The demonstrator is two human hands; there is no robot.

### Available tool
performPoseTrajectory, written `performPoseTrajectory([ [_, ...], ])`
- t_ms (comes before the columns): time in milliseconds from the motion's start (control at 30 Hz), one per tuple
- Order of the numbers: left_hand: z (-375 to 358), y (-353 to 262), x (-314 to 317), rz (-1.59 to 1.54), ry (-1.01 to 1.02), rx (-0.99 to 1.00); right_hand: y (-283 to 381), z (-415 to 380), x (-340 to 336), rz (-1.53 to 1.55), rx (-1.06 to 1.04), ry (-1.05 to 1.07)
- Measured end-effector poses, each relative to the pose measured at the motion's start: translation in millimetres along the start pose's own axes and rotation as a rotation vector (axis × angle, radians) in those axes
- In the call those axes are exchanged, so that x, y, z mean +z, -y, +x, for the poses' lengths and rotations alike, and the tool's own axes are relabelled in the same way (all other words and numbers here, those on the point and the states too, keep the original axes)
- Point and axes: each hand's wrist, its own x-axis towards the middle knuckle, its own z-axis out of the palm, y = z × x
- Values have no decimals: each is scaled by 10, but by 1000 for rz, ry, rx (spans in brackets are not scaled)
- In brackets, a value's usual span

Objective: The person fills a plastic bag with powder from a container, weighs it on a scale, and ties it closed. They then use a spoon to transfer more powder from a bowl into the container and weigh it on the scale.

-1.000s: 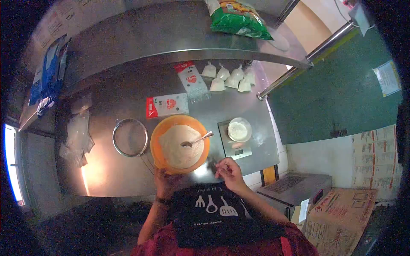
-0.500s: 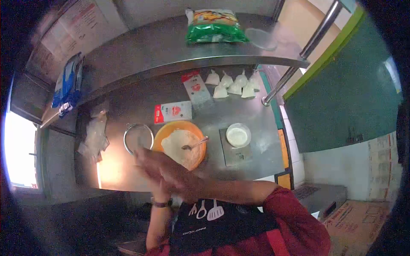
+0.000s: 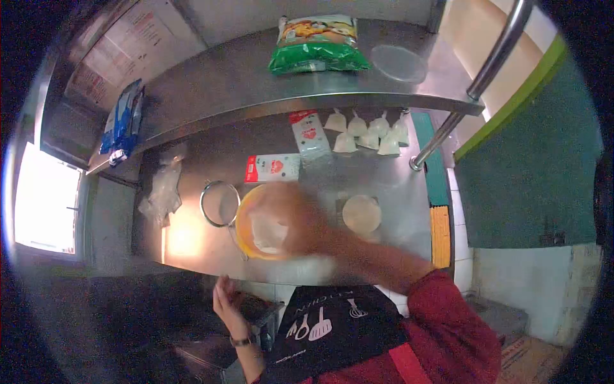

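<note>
An orange bowl (image 3: 244,238) of whitish powder stands on the steel worktop. My right hand (image 3: 304,221) reaches over its right side, smeared by motion, so I cannot make out its fingers or anything in them. Any spoon in the bowl is hidden behind that hand. My left hand (image 3: 227,302) is raised in front of the counter's edge, fingers stretched and nothing in them. To the right of the bowl sits a round tub (image 3: 362,214) on a scale, which the forearm partly covers. A round metal-rimmed sieve (image 3: 202,205) lies just left of the bowl.
Behind the bowl lie two red-and-white packets (image 3: 275,168), with several tied bags of white powder (image 3: 368,134) at back right. Clear plastic bags (image 3: 163,189) lie at left. The overhead shelf (image 3: 224,105) carries a green bag (image 3: 320,48), a lid (image 3: 399,63) and blue packets (image 3: 123,121).
Half a second ago my hands were together in front of the bowl. They have parted: the right moved right and over the bowl, the left down and slightly left. The view shifted slightly.
</note>
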Motion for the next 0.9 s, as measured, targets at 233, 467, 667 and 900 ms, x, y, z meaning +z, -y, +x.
performPoseTrajectory([
  [233,-648,777,-712,-12,-392,-78,-2049,-879,-125,-589,745,821],
  [467,-725,1287,-794,28,-436,-128,-2321,-1125,201,-657,590,796],
  [667,-493,1287,-742,374,-342,-92,-2453,-1178,382,-769,430,666],
  [900,-57,1283,-893,347,-52,-69,-2513,-995,436,-881,398,517],
])
